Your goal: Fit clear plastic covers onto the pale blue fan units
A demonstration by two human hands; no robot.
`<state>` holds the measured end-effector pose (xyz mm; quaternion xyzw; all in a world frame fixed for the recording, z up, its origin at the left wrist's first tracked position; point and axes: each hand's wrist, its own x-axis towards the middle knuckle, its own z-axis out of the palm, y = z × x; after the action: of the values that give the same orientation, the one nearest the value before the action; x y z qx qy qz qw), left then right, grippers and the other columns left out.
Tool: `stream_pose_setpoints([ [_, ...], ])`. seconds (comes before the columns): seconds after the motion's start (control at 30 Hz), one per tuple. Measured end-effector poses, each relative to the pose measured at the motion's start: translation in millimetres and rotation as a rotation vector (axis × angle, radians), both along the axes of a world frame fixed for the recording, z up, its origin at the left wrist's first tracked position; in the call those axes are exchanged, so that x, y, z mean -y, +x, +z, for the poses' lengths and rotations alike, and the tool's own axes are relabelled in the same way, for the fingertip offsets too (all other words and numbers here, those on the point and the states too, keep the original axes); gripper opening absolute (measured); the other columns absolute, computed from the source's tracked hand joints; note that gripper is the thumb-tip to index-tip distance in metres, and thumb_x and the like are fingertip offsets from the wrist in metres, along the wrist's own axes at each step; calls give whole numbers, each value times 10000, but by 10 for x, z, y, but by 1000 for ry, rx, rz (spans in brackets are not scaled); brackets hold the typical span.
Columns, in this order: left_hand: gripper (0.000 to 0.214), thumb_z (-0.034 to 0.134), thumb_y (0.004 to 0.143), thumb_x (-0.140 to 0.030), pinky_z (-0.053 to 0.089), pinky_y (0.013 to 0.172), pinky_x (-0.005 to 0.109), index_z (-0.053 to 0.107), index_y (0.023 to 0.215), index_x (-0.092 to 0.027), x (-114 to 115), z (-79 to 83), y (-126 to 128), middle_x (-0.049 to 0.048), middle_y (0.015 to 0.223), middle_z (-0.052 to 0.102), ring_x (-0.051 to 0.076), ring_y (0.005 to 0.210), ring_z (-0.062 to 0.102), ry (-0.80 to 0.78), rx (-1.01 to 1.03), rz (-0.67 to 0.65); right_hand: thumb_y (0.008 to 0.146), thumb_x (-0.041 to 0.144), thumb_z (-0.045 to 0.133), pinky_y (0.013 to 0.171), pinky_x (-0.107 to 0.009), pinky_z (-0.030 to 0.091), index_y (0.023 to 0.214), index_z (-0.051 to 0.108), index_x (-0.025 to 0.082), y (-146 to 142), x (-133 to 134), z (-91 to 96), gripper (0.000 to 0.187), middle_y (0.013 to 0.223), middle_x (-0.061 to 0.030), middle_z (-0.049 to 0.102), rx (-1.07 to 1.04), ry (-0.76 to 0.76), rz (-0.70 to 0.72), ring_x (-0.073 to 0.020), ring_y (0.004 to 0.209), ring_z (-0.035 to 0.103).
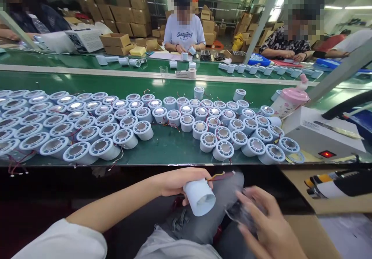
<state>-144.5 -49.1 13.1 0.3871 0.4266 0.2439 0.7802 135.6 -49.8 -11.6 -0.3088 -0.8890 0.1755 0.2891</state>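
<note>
Above my lap, my left hand (pixel 186 179) is closed around a light-blue cylindrical housing (pixel 200 199). Its open, hollow end faces toward me and to the right, and thin red and yellow wires (pixel 221 175) stick out at its top. To the right, apart from the housing, my right hand (pixel 266 220) grips a clear, see-through plastic piece (pixel 242 212) between thumb and fingers. Motion blurs that piece, so its exact shape cannot be made out. Many similar light-blue housings (pixel 77 150) stand in rows on the green bench beyond my hands, several with wires trailing.
At the bench's right stand a white box with a lit red switch (pixel 327 154) and a pink-lidded cup (pixel 295 96). Below lies a cardboard box (pixel 328 206) with tool handles (pixel 328 185). Across the conveyor, people (pixel 184 30) work; a clear cup (pixel 163 71) stands there.
</note>
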Motion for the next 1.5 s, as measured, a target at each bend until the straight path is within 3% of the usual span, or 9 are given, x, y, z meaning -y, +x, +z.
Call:
stream_pose_setpoints([
  [0.13,245,608,858,-412,485,680,259,684,946,-197,-70,84,185,25,898,626,150,752,573,408,-378,-159,799,96,540,712,-480,619,1305,599,289,-371,-23,-3,545,1280,-171,526,117,128,-141,-384,1063,622],
  [0.27,169,647,858,-321,445,920,321,708,966,-207,-70,112,197,43,1028,605,198,972,594,767,-569,-98,775,58,553,713,-449,597,974,692,218,-428,-117,53,291,1288,-164,525,158,-119,-170,-359,1086,604],
  [0.37,360,768,766,-407,466,897,335,685,1064,-222,-60,21,212,41,1032,599,203,950,586,790,-540,-26,800,164,659,832,-418,559,821,659,212,-351,-114,111,52,1249,-122,535,29,-425,-95,-307,1115,595],
  [0.5,641,886,575,-487,478,955,411,692,1142,-260,-77,-160,236,66,1125,569,252,1041,578,841,-483,21,923,332,567,823,-350,518,716,641,208,-302,-105,139,252,1105,-92,575,-191,-643,-134,-232,1009,614],
  [0.63,649,885,604,-429,417,1067,483,680,1204,-287,-81,-250,236,103,1291,566,311,1209,546,909,-408,-50,875,378,644,717,-307,523,647,637,196,-291,-150,102,292,1054,-86,627,-385,-809,-213,-213,901,619],
  [0.77,687,841,693,-326,479,1027,439,587,1329,-283,-44,-218,254,97,1321,611,294,1233,565,768,-276,-82,836,415,703,721,-315,572,599,654,193,-260,-197,83,328,1043,-87,694,-541,-962,-247,-243,958,658],
  [0.9,700,828,705,-289,544,938,380,551,1346,-248,-9,-207,286,103,1342,594,246,1129,630,510,-109,3,807,352,759,879,-388,590,893,752,240,-211,-163,87,141,1241,-88,681,-478,-829,-113,-286,1149,641],
  [1.07,716,819,717,-350,586,697,306,522,1362,-263,-6,-206,278,117,1313,583,201,936,654,329,3,18,804,230,768,1002,-387,543,1209,668,296,-130,-53,62,422,1389,-71,603,-225,-431,-35,-273,1250,593],
  [1.5,810,861,685,-253,518,1003,373,510,1412,-310,66,-79,224,93,1416,560,273,1243,584,674,-89,-46,783,254,817,914,-262,586,1128,629,328,-125,-49,109,400,1250,4,669,-424,-830,-9,-181,1103,667],
])
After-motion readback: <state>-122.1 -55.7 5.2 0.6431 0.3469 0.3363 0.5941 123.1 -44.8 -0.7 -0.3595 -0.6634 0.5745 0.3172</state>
